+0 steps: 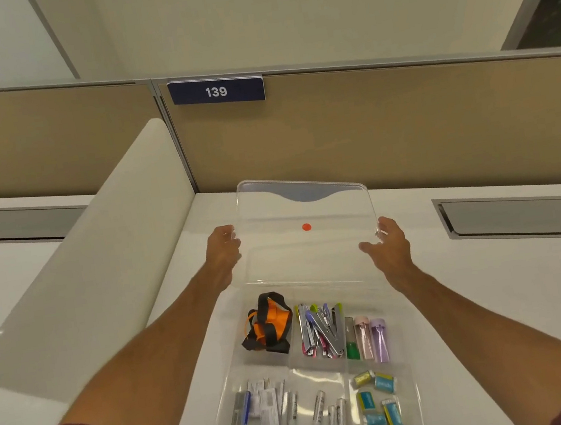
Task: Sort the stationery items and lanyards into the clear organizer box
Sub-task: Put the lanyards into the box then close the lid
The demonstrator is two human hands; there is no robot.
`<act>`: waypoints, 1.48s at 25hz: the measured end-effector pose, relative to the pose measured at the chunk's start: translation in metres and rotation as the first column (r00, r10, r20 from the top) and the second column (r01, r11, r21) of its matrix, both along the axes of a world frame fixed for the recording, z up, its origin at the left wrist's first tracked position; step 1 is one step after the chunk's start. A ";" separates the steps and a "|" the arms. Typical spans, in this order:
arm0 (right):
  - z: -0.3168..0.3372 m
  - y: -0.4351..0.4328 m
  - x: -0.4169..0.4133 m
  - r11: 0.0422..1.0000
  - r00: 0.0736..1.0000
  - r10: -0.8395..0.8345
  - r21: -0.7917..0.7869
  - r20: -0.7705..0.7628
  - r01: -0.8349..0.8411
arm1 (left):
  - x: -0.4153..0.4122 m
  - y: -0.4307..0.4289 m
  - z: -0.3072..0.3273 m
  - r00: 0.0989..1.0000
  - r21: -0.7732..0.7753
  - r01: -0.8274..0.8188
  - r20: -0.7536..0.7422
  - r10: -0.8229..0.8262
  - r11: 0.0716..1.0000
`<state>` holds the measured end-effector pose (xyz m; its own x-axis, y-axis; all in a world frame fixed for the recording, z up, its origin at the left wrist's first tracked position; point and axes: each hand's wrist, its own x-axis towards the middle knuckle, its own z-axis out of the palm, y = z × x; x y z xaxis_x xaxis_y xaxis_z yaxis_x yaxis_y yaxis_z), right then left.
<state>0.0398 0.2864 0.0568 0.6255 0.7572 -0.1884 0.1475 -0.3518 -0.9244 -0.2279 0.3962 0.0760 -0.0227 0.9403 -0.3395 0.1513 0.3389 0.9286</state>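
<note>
A clear organizer box [224, 389] lies on the white desk in front of me, its compartments filled. An orange and black lanyard [267, 324] sits in the back left compartment. Beside it lie metal clips and staplers [320, 329] and small pastel tubes [370, 338]. The front compartments hold white packets [259, 404], small silver cylinders [331, 414] and blue and yellow packs [380, 403]. The clear lid [307, 208], marked with a red dot [306, 227], stands raised behind the box. My left hand [222, 251] grips its left edge and my right hand [386, 246] holds its right edge.
A white curved divider [75, 277] runs along the left of the desk. Tan partition panels [404, 130] with a blue sign reading 139 [216, 91] stand behind. Grey cable hatches sit at the far left [13, 222] and the right [524, 214].
</note>
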 end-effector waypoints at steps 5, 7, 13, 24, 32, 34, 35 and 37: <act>0.004 -0.057 -0.029 1.000 0.999 -0.018 -0.001 0.046 0.018 | -0.024 -0.051 0.000 0.997 0.032 0.068 -0.032 -0.067 0.997; 0.003 -0.082 -0.041 0.999 0.998 -0.040 0.005 0.053 0.040 | -0.034 -0.072 -0.006 0.992 0.050 0.080 -0.105 -0.074 0.996; -0.005 -0.152 -0.075 0.996 0.995 -0.088 0.006 0.039 0.088 | -0.059 -0.128 -0.028 0.914 0.065 0.215 -0.364 -0.178 0.974; -0.020 -0.212 -0.106 0.987 0.975 -0.136 -0.061 0.174 0.149 | -0.077 -0.182 -0.037 0.842 0.069 0.384 -0.435 -0.319 0.921; -0.025 -0.221 -0.108 0.985 0.982 -0.068 -0.145 0.175 0.094 | -0.084 -0.195 -0.048 0.869 0.059 0.361 -0.385 -0.313 0.931; -0.027 -0.225 -0.108 0.984 0.984 -0.053 -0.158 0.167 0.080 | -0.086 -0.197 -0.047 0.867 0.063 0.376 -0.375 -0.327 0.925; -0.028 -0.227 -0.108 0.984 0.985 -0.040 -0.163 0.169 0.068 | -0.088 -0.198 -0.047 0.863 0.062 0.386 -0.378 -0.336 0.921; -0.028 -0.228 -0.109 0.984 0.983 -0.012 -0.172 0.186 0.044 | -0.091 -0.201 -0.046 0.855 0.062 0.402 -0.384 -0.350 0.914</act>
<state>-0.0688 0.0580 0.0288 0.6820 0.7046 -0.1959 0.2966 -0.5114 -0.8065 -0.3187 0.1949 0.0298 0.2466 0.9374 -0.2459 0.5712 0.0644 0.8183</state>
